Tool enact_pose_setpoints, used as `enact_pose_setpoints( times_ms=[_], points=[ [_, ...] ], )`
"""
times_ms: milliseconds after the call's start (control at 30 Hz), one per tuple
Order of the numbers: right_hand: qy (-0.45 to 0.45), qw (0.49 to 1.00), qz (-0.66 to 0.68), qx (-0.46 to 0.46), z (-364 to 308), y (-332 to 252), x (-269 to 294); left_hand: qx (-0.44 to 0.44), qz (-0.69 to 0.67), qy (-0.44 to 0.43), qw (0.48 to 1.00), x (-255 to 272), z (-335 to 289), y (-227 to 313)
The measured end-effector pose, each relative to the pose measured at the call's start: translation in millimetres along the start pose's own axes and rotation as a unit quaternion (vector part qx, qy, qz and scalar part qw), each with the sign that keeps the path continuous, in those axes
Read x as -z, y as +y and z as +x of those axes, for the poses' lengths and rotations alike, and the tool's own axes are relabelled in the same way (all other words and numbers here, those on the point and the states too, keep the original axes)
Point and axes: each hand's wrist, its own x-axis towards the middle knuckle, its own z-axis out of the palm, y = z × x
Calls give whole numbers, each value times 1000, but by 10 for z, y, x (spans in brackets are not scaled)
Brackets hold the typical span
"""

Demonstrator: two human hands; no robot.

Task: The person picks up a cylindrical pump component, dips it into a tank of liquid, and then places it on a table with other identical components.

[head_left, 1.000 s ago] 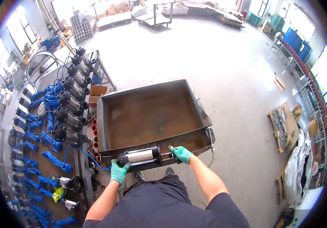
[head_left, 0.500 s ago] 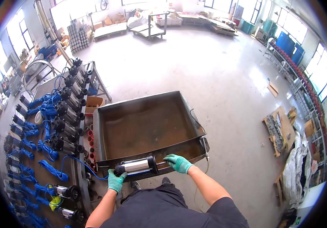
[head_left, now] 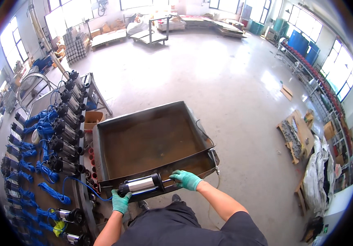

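Pump point(head_left: 143, 184) is at lower centre of frame, along the tank's point(head_left: 99, 151) near edge. Your left hand point(head_left: 120, 201) grasps its left end; your right hand point(head_left: 187, 180) is at the rod point(head_left: 168, 180), can't tell if clenched.

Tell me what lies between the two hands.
In the head view, a black-ended silver cylinder lies between the left hand and the right hand.
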Motion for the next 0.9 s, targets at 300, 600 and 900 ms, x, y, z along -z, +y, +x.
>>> enact_pose_setpoints(
  times_ms=[300,600,900],
  points=[
    [-73,775,393,-489,230,4,-234,-9,12,-1,1000,-24,70,-76],
    [-57,989,4,-137,17,42,-131,-2,-26,-4,1000,-21,73,-123],
    [-169,906,161,-354,340,-6,-4,-4,-18,6,1000,-35,69,-114]
  ],
)
